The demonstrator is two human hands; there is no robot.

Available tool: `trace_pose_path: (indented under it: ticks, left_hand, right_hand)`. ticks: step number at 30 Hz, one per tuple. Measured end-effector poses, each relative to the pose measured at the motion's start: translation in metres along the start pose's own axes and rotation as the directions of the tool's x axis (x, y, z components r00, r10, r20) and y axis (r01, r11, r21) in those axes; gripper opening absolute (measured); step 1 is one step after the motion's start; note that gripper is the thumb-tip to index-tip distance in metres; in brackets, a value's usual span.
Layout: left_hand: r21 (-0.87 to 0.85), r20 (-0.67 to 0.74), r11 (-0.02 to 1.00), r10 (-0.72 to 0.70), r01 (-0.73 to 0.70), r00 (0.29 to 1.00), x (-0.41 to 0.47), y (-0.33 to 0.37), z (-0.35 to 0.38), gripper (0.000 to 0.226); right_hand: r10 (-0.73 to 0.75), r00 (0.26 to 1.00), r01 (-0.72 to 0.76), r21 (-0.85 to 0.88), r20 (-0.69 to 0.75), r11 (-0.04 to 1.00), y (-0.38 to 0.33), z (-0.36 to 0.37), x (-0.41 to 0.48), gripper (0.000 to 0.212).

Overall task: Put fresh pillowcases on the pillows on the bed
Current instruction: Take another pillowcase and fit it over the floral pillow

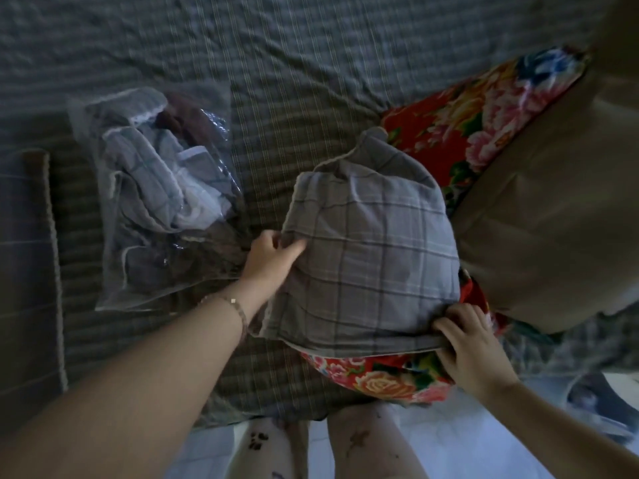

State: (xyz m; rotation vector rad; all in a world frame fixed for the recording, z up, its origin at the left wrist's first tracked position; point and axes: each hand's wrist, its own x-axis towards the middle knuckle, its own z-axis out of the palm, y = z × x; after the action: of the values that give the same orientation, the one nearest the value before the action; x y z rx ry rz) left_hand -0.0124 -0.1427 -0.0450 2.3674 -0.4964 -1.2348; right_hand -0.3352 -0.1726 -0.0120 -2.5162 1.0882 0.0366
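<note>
The right hand (473, 350) grips the hem of the checked pillowcase (373, 250), which sits partway over the floral pillow (377, 382) (red end showing) at the bed's (276, 63) near edge. The left hand (269, 261) pinches its left side. Beyond lies a plastic bag (162, 188).

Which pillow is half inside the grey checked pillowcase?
The red flowered pillow: its end sticks out below the pillowcase, which the left hand and right hand grip. The plain tan pillow on the right lies uncovered.

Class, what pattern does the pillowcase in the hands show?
The pillowcase is grey plaid; head view.
</note>
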Motion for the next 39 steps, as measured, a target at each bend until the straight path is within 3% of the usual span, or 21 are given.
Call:
trace_pose_path:
  ticks: [3, 4, 6, 7, 9, 11, 12, 15, 17, 19, 21, 23, 26, 28, 29, 32, 34, 35, 36, 37, 39]
  left_hand:
    - [-0.109, 0.346, 0.963, -0.195, 0.246, 0.918, 0.010, -0.001, 0.004, 0.102]
    - [-0.106, 0.383, 0.967, -0.177, 0.233, 0.907, 0.005, -0.011, 0.007, 0.109]
    - [0.032, 0.411, 0.999, -0.044, 0.033, 0.910, -0.003, -0.040, 0.014, 0.103]
    - [0.102, 0.410, 0.994, 0.003, -0.049, 0.912, -0.007, -0.056, 0.017, 0.095]
    - [0.077, 0.419, 0.996, -0.075, 0.046, 0.905, -0.015, -0.076, 0.028, 0.087]
    - [0.023, 0.360, 0.989, -0.142, 0.144, 0.922, -0.019, -0.078, 0.038, 0.078]
    - [0.031, 0.281, 0.993, -0.122, 0.118, 0.952, -0.019, -0.077, 0.041, 0.066]
    - [0.002, 0.104, 0.995, -0.099, 0.099, 0.990, -0.023, -0.059, 0.038, 0.031]
    - [0.027, 0.105, 0.989, -0.148, 0.146, 0.983, -0.025, -0.048, 0.028, 0.034]
    - [0.087, 0.143, 0.982, -0.179, 0.168, 0.973, -0.028, -0.036, 0.009, 0.044]
    - [0.063, 0.193, 0.972, -0.234, 0.226, 0.953, -0.028, -0.030, -0.018, 0.054]
    - [0.071, 0.267, 0.955, -0.298, 0.290, 0.916, -0.030, -0.033, -0.042, 0.063]
    - [0.337, 0.241, 0.920, -0.292, 0.203, 0.926, -0.044, -0.060, -0.060, 0.058]
    - [0.531, 0.289, 0.845, -0.245, 0.058, 0.925, -0.055, -0.086, -0.056, 0.048]
    - [0.621, 0.328, 0.784, -0.260, 0.000, 0.908, -0.059, -0.096, -0.050, 0.047]
    - [0.738, 0.328, 0.671, -0.266, -0.071, 0.906, -0.066, -0.106, -0.030, 0.070]
    - [0.718, 0.274, 0.646, 0.082, -0.261, 0.958, -0.065, -0.098, -0.020, 0.074]
    - [0.681, 0.287, 0.592, 0.325, -0.430, 0.901, -0.064, -0.094, -0.014, 0.069]
    - [0.621, 0.334, 0.516, 0.507, -0.590, 0.795, -0.064, -0.088, -0.007, 0.064]
    - [0.571, 0.434, 0.394, 0.599, -0.720, 0.673, -0.065, -0.081, -0.001, 0.061]
    - [0.524, 0.697, 0.127, 0.505, -0.842, 0.509, -0.073, -0.071, 0.019, 0.057]
  right_hand:
    - [0.147, 0.986, -0.158, 0.177, 0.076, 0.971, 0.000, 0.012, -0.013, 0.074]
    - [0.194, 0.975, -0.214, 0.230, 0.106, 0.949, 0.002, 0.016, -0.018, 0.081]
    - [0.360, 0.924, -0.383, 0.299, 0.132, 0.874, 0.008, 0.024, -0.023, 0.099]
    - [0.485, 0.862, -0.506, 0.315, 0.147, 0.803, 0.009, 0.027, -0.022, 0.109]
    - [0.711, 0.651, -0.755, 0.328, 0.265, 0.568, 0.003, 0.030, -0.012, 0.113]
    - [0.800, 0.463, -0.877, 0.329, 0.382, 0.351, -0.010, 0.032, 0.000, 0.088]
    - [0.817, 0.420, -0.890, 0.356, 0.394, 0.286, -0.016, 0.033, 0.006, 0.072]
    - [0.789, 0.442, -0.850, 0.481, 0.428, 0.215, -0.030, 0.024, 0.023, 0.034]
    - [0.755, 0.409, -0.863, 0.487, 0.512, 0.137, -0.036, 0.005, 0.036, 0.012]
    - [0.674, 0.305, -0.898, 0.438, 0.672, -0.030, -0.036, -0.016, 0.044, 0.015]
    - [0.488, 0.227, -0.908, 0.364, 0.843, -0.206, -0.037, -0.034, 0.049, 0.023]
    - [0.352, 0.172, -0.930, 0.269, 0.920, -0.249, -0.039, -0.035, 0.045, 0.031]
    - [0.262, 0.051, -0.978, 0.102, 0.964, -0.184, -0.052, -0.011, 0.029, 0.033]
    - [0.391, 0.008, -1.000, 0.015, 0.921, -0.015, -0.064, 0.018, 0.018, 0.032]
    - [0.466, 0.037, -0.993, -0.021, 0.884, 0.119, -0.069, 0.035, 0.013, 0.036]
    - [0.647, 0.236, -0.887, -0.112, 0.725, 0.449, -0.079, 0.059, 0.010, 0.045]
    - [0.691, 0.472, -0.828, 0.006, 0.547, 0.560, -0.073, 0.064, 0.013, 0.058]
    - [0.648, 0.626, -0.733, 0.044, 0.433, 0.679, -0.068, 0.064, 0.018, 0.061]
    - [0.536, 0.753, -0.585, 0.016, 0.380, 0.811, -0.064, 0.066, 0.024, 0.062]
    - [0.422, 0.818, -0.452, -0.017, 0.391, 0.892, -0.061, 0.068, 0.029, 0.064]
    - [0.354, 0.795, -0.359, -0.089, 0.493, 0.929, -0.060, 0.074, 0.036, 0.070]
